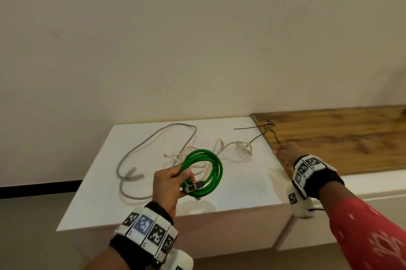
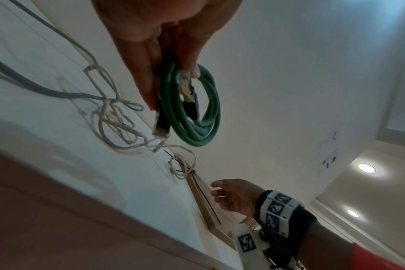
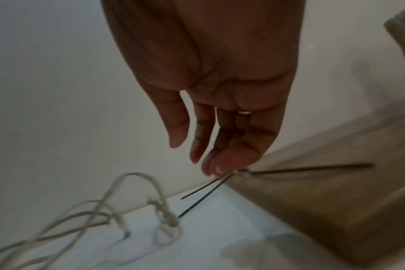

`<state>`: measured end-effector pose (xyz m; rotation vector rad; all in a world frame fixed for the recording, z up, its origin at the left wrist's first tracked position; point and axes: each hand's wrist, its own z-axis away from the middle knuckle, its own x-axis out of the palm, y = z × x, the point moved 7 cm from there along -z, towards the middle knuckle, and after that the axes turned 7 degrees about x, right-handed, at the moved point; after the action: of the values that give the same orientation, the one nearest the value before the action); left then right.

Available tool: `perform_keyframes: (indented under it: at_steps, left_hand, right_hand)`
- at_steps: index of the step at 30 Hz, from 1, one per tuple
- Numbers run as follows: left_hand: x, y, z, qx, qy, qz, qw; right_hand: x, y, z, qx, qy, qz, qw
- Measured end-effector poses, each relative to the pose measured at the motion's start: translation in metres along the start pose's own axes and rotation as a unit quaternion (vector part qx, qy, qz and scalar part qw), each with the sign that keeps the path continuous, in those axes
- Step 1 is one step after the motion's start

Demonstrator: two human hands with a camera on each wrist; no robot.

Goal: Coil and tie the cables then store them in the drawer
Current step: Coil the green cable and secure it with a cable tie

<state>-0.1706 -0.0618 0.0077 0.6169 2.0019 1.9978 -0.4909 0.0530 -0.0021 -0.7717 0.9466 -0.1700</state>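
Note:
My left hand (image 1: 175, 178) grips a coiled green cable (image 1: 216, 166) above the white cabinet top (image 1: 241, 188), thumb and fingers round the loops near its metal plugs. In the left wrist view the green coil (image 2: 210, 109) hangs from my fingers (image 2: 148, 85). My right hand (image 1: 284, 152) reaches out with straight fingers to several thin black ties (image 1: 270, 125) lying across the edge of a wooden board (image 1: 340, 137). In the right wrist view its fingertips (image 3: 216, 167) are at the ties (image 3: 197, 206); contact is unclear.
A loose grey cable (image 1: 131, 155) and a tangled white cable (image 1: 239, 148) lie on the cabinet top behind the coil. The wall stands close behind. Pale front panels (image 1: 219, 232) run below the top's near edge.

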Motion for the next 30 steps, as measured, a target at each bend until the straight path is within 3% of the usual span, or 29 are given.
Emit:
perform_keyframes:
  at_steps: [3,6,8,10,14,16,17,24,30]
  left_hand:
    - [0.001,-0.010,-0.008,-0.005,0.005,-0.009,1.000]
    - [0.005,-0.019,-0.018,-0.008,0.005,-0.020,1.000]
    - [0.004,-0.022,-0.022,-0.009,0.005,-0.026,1.000]
    - [0.005,-0.025,-0.028,-0.006,-0.002,-0.036,0.999]
    - [0.008,-0.031,-0.037,-0.013,-0.004,-0.035,0.999]
    - [0.008,-0.033,-0.041,-0.017,-0.001,-0.034,0.999]
    - [0.007,-0.034,-0.042,-0.020,0.000,-0.035,0.999]
    - [0.009,-0.032,-0.033,-0.028,0.005,-0.031,0.999]
    - [0.005,-0.027,-0.014,-0.029,0.019,-0.024,0.999]
  right_hand:
    - [-0.018,0.002,-0.040,0.010,0.032,0.162,0.986]
    - [-0.012,0.007,-0.087,0.002,0.000,0.292,0.956]
    - [-0.004,0.003,-0.105,-0.009,-0.007,0.325,0.946]
    - [0.006,0.015,-0.159,-0.020,-0.030,0.356,0.934]
    - [0.015,0.025,-0.229,-0.016,-0.013,0.416,0.909]
    - [0.016,0.029,-0.235,-0.015,-0.004,0.424,0.905]
    - [0.013,0.016,-0.199,-0.017,-0.008,0.416,0.909]
    - [-0.011,-0.004,-0.101,-0.009,0.044,0.321,0.946]
    - [-0.034,-0.004,-0.029,-0.070,0.099,0.101,0.987]
